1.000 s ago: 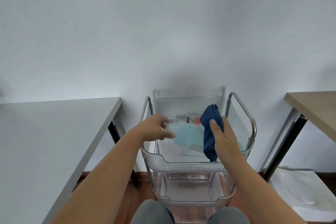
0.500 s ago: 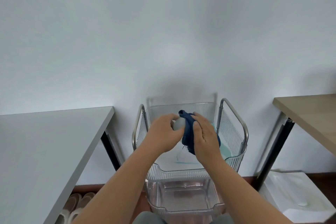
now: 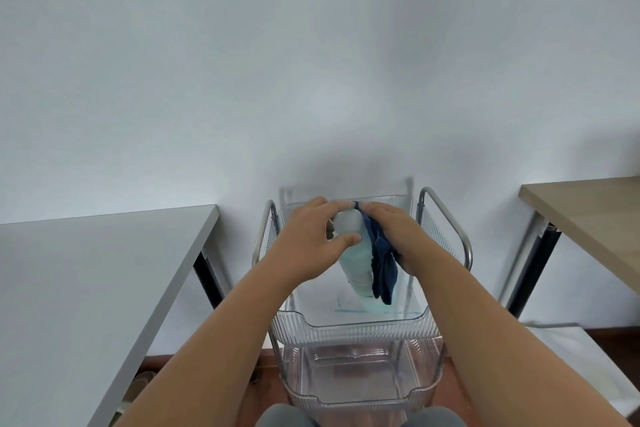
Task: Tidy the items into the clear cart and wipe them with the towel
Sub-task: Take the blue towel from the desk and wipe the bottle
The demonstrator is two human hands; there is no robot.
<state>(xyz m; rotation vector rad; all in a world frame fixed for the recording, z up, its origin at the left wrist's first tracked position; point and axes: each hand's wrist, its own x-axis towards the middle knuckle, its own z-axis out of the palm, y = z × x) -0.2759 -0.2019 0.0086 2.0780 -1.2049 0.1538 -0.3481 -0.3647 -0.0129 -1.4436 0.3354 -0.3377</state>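
Note:
A clear plastic cart (image 3: 353, 321) with metal side handles stands between two tables. Over its top tray my left hand (image 3: 311, 239) grips the top of a pale, translucent bottle (image 3: 353, 253) holding light blue liquid, which stands roughly upright. My right hand (image 3: 394, 229) holds a dark blue towel (image 3: 382, 267) pressed against the bottle's right side, and the cloth hangs down into the tray. A light blue flat item (image 3: 349, 305) lies on the tray floor, partly hidden by the bottle.
A grey table (image 3: 86, 288) is at the left and a wooden table (image 3: 588, 218) at the right. The cart's lower tray (image 3: 360, 388) shows beneath. A white box (image 3: 588, 367) sits on the floor at the right, and slippers (image 3: 138, 388) lie under the grey table.
My left hand has lifted the bottle upright from the tray. My right hand has brought the towel against its side, and the towel now hangs lower along it.

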